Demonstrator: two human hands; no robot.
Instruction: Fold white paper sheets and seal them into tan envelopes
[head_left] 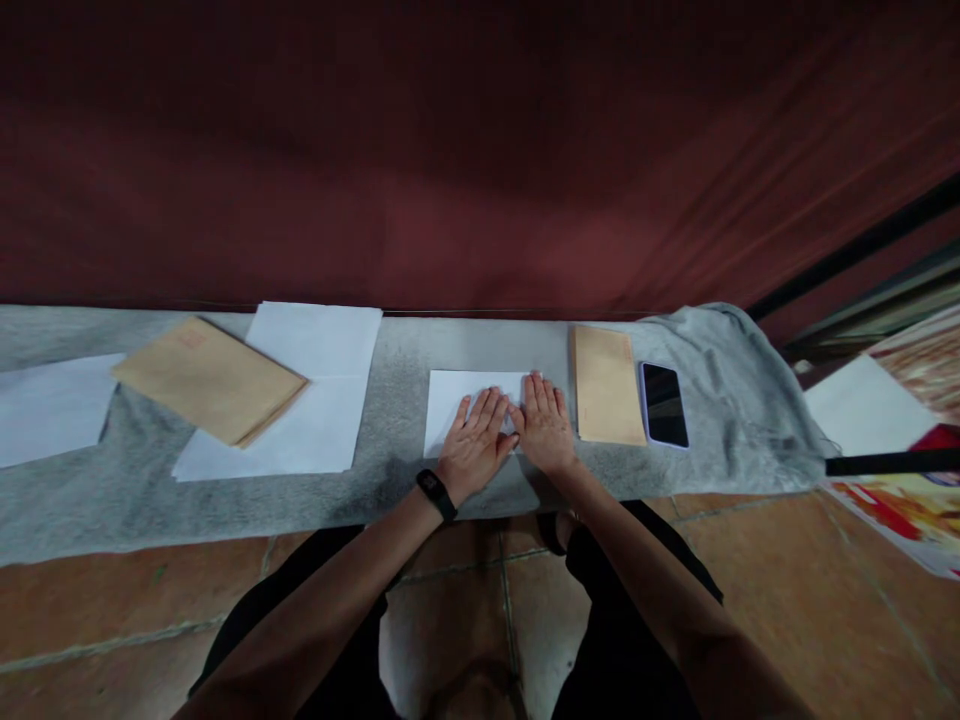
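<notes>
A folded-looking sheet of white paper lies flat on the grey cloth in front of me. My left hand rests palm down on its middle, fingers stretched out. Beside it, my right hand lies flat over the paper's right end, fingers extended and close together. The thumbs of both hands almost meet. Neither hand grips anything. Just right of my right hand is a small stack of brown envelopes. Parts of the paper are hidden under my hands.
A phone lies right of the envelopes. To the left, more brown envelopes sit on a stack of white sheets, with another white paper farther left. The grey cloth covers a narrow bench against a dark red backdrop.
</notes>
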